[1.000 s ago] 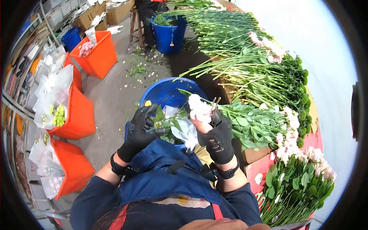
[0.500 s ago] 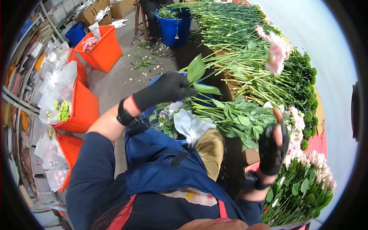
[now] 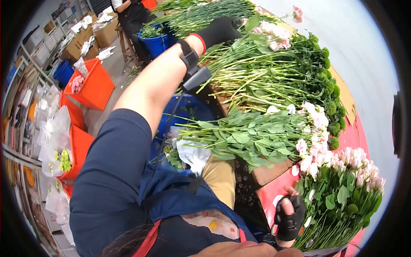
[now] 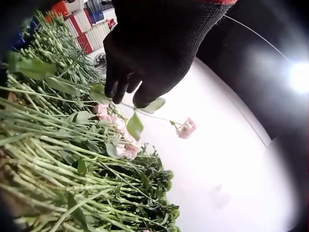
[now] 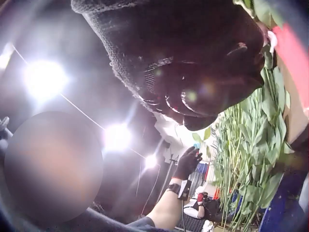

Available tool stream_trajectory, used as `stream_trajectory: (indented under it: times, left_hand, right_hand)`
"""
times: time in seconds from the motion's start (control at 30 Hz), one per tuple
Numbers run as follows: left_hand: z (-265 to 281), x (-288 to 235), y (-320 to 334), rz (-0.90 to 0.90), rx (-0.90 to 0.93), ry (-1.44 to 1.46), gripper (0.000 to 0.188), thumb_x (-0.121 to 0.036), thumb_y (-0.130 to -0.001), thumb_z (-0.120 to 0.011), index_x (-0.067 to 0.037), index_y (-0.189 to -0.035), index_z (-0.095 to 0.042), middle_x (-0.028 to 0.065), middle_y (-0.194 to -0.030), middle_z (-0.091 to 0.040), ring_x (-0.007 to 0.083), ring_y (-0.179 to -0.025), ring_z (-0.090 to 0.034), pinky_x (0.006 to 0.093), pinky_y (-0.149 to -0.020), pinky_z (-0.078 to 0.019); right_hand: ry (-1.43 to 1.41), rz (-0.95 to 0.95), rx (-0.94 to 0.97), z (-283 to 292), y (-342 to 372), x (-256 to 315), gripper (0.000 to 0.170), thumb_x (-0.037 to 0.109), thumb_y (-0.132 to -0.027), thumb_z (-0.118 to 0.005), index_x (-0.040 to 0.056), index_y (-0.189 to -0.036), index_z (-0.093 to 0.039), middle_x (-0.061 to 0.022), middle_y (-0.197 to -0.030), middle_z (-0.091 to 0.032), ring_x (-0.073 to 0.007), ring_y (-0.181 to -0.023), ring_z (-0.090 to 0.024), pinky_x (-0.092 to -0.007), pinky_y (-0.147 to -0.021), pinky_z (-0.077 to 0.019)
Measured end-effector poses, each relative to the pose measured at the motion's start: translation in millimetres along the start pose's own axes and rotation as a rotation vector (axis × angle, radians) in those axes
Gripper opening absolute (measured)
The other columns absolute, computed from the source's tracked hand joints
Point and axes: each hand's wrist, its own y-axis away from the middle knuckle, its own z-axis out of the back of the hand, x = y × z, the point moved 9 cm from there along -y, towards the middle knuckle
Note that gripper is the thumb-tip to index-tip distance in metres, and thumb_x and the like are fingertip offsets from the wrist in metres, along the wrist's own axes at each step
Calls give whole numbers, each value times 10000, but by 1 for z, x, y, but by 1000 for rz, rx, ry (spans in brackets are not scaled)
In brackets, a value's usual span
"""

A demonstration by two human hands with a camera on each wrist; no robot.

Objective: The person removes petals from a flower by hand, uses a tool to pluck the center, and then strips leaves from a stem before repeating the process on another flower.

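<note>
My gloved left hand (image 3: 220, 31) is stretched out over the far flower stems. Its fingertips pinch a leafy stem, whose single pink bloom (image 4: 186, 128) sticks out past the fingers over the pale surface. The same pink bloom (image 3: 297, 14) shows beyond the pile in the head view. My right hand (image 3: 290, 218), in a black glove with bare thumb and fingertip, is drawn back beside the bunch of pale pink roses (image 3: 357, 165). Its covered fingers look curled in; I cannot tell whether they hold anything.
A leafy bunch of pale flowers (image 3: 239, 137) lies nearest me, stems overhanging the blue bin (image 3: 188, 100). Beyond it lie long green stems (image 3: 261, 79) and green pompon blooms (image 3: 336, 98). Orange bins (image 3: 92, 88) line the floor at left. Another person (image 3: 130, 21) is at the back.
My left hand has moved from over the blue bin to the far side of the flower pile, carrying the leafy stem. My right hand has drawn back towards my body.
</note>
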Motion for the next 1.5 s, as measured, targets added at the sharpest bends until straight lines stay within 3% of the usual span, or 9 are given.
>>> stream_trajectory:
  times: [0.13,0.23,0.43,0.53,0.7,0.97,1.13,1.33,1.5]
  left_hand:
    - [-28,7,6,45,9,-63,329,-277,-856,-696,-90,-1126,-715,99,-971,-732,164,-723,-686,336,-632,-551]
    - [-13,34,20,52,-49,-641,280,-334,-842,-657,-184,-1068,-726,114,-1010,-717,294,-909,-685,406,-818,-525]
    - [13,135,56,88,-92,-983,591,-399,-843,-620,-206,-1390,-506,98,-1272,-644,310,-1191,-597,536,-984,-434]
    - [6,167,67,415,88,-782,625,-440,-860,-610,-227,-1429,-462,78,-1255,-663,294,-1177,-612,551,-988,-424]
    - [9,130,62,212,-149,-734,388,-445,-910,-593,-207,-1200,-691,94,-1130,-707,278,-1035,-672,399,-856,-516]
    - [53,36,132,143,-225,-308,377,-287,-891,-670,-34,-1171,-689,123,-924,-727,200,-840,-694,330,-770,-528]
    - [61,8,216,159,-264,-214,325,-210,-899,-682,-28,-1167,-691,90,-843,-701,135,-785,-655,311,-753,-523]
    - [51,17,281,218,-158,-76,388,-200,-894,-698,-11,-1230,-654,91,-1018,-710,143,-881,-659,311,-800,-522]
    - [51,-50,225,-6,-166,9,746,-374,-925,-682,-5,-1485,-354,179,-1437,-486,233,-1283,-506,383,-1062,-403]
  right_hand:
    - [-98,-59,76,-11,-11,-31,462,185,-846,-711,-64,-1213,-586,-8,-756,-599,-88,-666,-551,-234,-628,-431]
    - [-150,-21,95,-24,-18,-15,442,191,-855,-707,-56,-1203,-595,-8,-766,-601,-99,-718,-561,-241,-673,-440]
    - [-219,156,-18,-18,-37,23,345,230,-885,-677,-33,-1091,-594,-22,-667,-554,-81,-478,-458,-224,-449,-350]
    - [-373,391,-6,-20,-51,61,378,292,-907,-656,-26,-1097,-581,-19,-640,-522,-84,-467,-444,-230,-423,-311]
    - [-386,420,-105,-37,-111,100,402,308,-909,-649,20,-1184,-594,2,-755,-509,-70,-497,-393,-217,-441,-307]
    - [-551,368,494,-137,-258,153,311,247,-925,-675,71,-1178,-638,76,-614,-407,-36,-456,-345,-198,-417,-254]
    - [-465,234,408,-216,-309,143,224,292,-916,-692,120,-833,-575,1,-609,-496,-109,-428,-418,-266,-377,-327]
    - [-581,379,385,-254,-268,166,239,319,-933,-669,115,-858,-570,-11,-622,-525,-106,-427,-442,-258,-385,-346]
    - [-369,349,634,-298,-192,178,243,333,-939,-646,160,-792,-559,34,-605,-516,-60,-431,-416,-236,-394,-303]
